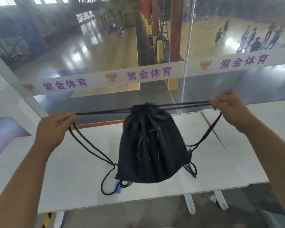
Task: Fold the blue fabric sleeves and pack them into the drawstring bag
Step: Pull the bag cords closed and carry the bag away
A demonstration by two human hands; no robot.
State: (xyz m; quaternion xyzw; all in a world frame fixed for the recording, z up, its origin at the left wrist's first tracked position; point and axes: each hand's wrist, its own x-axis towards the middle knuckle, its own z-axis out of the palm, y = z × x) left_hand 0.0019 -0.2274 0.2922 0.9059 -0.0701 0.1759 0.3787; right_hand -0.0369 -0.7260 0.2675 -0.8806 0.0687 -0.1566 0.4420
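Note:
A black drawstring bag [152, 145] hangs upright over the white table [76, 162], its mouth cinched tight at the top. My left hand [53, 129] grips the black cords on the left side. My right hand [232, 107] grips the cords on the right, slightly higher. Both sets of cords are pulled taut and nearly level from the bag's neck. Slack cord loops [105, 183] trail down to the bag's bottom corners and onto the table. No blue sleeves are visible; a small blue patch [118, 186] shows under the bag's lower left corner.
A glass wall [155, 46] with a white banner strip stands just behind the table's far edge. Beyond it lies a sports hall with several people. A second white table [270, 122] adjoins on the right. The table's front edge and white legs sit below the bag.

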